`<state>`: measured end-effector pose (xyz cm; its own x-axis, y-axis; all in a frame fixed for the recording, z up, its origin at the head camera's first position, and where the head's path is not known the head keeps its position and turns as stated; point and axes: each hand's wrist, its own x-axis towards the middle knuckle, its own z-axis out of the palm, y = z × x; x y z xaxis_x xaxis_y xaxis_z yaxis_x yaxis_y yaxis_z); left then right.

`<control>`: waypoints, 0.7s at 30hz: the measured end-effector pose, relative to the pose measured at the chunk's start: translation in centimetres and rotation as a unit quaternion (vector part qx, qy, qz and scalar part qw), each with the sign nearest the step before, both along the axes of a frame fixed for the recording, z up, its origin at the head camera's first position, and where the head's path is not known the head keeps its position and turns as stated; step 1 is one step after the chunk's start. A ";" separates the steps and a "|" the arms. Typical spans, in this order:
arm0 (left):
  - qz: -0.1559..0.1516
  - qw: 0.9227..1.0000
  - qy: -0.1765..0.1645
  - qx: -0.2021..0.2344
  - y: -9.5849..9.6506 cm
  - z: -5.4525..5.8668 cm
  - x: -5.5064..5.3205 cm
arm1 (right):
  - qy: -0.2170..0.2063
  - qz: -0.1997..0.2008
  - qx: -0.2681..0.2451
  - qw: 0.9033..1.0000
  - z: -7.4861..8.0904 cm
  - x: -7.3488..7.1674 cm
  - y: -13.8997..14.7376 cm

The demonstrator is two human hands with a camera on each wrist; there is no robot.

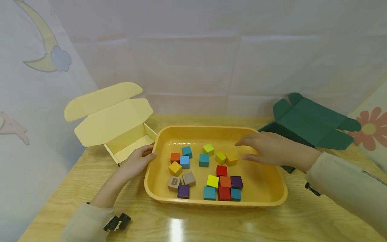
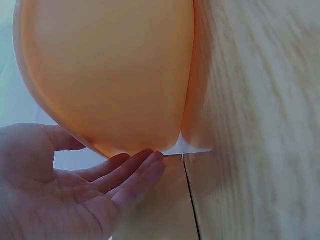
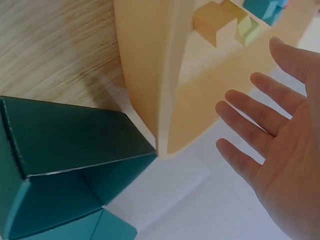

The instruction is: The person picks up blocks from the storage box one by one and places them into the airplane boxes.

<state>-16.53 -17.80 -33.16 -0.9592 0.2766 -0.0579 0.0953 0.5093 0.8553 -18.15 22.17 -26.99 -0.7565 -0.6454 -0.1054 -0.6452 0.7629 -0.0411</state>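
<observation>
An orange-yellow plastic tray (image 1: pixel 260 188) holds several coloured wooden cubes, among them a red cube (image 1: pixel 221 170), a purple cube (image 1: pixel 183 191) and a plain wood cube with a letter B (image 1: pixel 174 183). At the tray's left end, my left hand (image 1: pixel 136 162) holds the rim. Its thumb lies over the edge and its fingers (image 2: pixel 142 170) touch the outer wall. Over the tray's right part, my right hand (image 1: pixel 267 148) hovers with fingers spread and nothing in it. An orange-yellow cube (image 1: pixel 231 159) is the one nearest its fingertips.
Behind my left hand stands a pale yellow cardboard box (image 1: pixel 113 122) with its lid raised. A dark green cardboard box (image 1: pixel 305 117), lid also raised, stands behind my right forearm. Both are on the wooden table (image 1: pixel 145 222), with a pale sheet (image 1: pixel 193 67) hanging behind.
</observation>
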 end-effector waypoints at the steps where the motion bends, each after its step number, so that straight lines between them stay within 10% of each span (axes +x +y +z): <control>1: -0.002 1.000 0.002 -0.001 -0.1 -0.1 0.0 | -0.001 0.004 0.009 1.000 0.0 -0.1 -0.3; 21: -0.009 0.999 -0.005 0.042 -0.3 -0.5 -0.1 | -0.077 -0.014 0.084 0.993 -2.1 -2.8 -4.7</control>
